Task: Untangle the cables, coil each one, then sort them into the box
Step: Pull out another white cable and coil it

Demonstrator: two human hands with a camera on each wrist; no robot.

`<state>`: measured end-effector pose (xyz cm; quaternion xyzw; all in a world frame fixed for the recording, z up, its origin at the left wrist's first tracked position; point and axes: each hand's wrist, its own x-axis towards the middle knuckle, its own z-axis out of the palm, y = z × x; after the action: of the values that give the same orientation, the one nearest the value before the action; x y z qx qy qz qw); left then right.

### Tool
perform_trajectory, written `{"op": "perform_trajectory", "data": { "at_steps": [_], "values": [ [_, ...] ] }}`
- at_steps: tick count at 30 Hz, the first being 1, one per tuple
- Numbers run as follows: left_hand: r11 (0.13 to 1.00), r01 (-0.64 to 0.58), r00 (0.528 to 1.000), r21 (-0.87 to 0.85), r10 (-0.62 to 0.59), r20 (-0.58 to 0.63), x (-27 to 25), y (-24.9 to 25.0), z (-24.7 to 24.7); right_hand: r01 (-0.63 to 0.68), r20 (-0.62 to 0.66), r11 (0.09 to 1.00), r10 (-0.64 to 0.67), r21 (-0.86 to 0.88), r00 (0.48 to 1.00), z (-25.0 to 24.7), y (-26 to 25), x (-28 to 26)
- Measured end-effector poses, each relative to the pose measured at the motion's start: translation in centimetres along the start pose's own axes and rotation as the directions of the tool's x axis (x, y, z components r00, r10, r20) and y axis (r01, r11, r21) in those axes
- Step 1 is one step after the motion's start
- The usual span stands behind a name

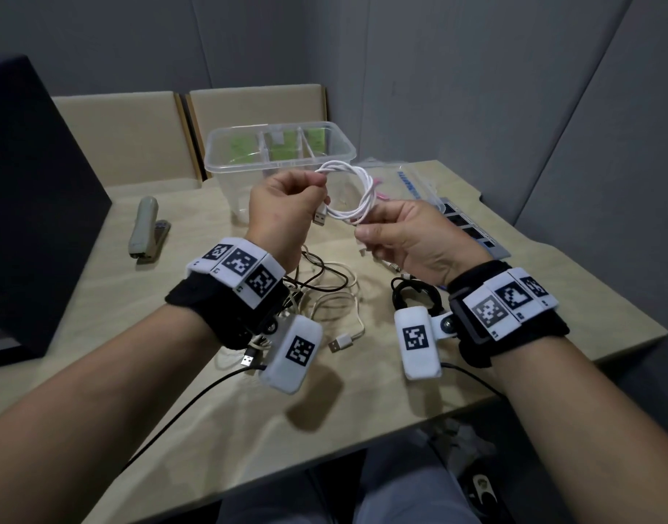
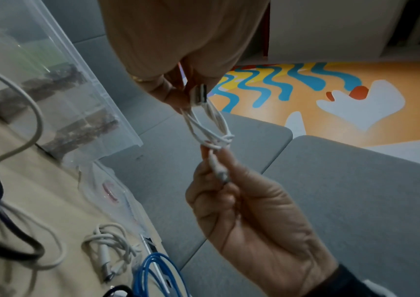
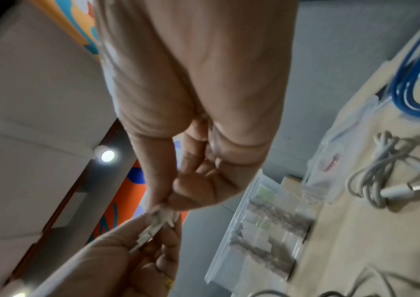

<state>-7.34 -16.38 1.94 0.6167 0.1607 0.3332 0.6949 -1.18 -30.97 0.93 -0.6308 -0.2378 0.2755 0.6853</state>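
Head view: both hands raised above table point(image 1: 551, 266), in front of clear divided box point(image 1: 226, 160). Left hand point(image 1: 283, 209) fingers curled round coiled white cable point(image 1: 364, 194); USB plug point(image 1: 319, 218) hangs below fist. Right hand point(image 1: 411, 236) pinches lower part of same coil between thumb and fingertips. Loose tangle of black and white cables point(image 1: 324, 293) on table beneath wrists; coiled black cable point(image 1: 415, 293) beside it, right. Stapler point(image 1: 145, 230) lies left, well apart. Left wrist view: blue coiled cable point(image 2: 158, 275) near table edge.
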Motion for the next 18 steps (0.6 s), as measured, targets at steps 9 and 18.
{"op": "perform_trajectory", "data": {
  "at_steps": [9, 18],
  "values": [
    [0.999, -0.032, 0.994, 0.037, 0.028, 0.106, -0.15, -0.69, -0.47, -0.038, -0.045, 0.959, 0.053, 0.282, 0.998, 0.44, -0.14, -0.03],
    [0.998, -0.049, 0.98, 0.045, 0.04, 0.196, -0.41, -0.32, -0.58, 0.066, -0.084, 0.949, -0.042, 0.309, 0.996, 0.58, -0.13, 0.14]
  ]
}}
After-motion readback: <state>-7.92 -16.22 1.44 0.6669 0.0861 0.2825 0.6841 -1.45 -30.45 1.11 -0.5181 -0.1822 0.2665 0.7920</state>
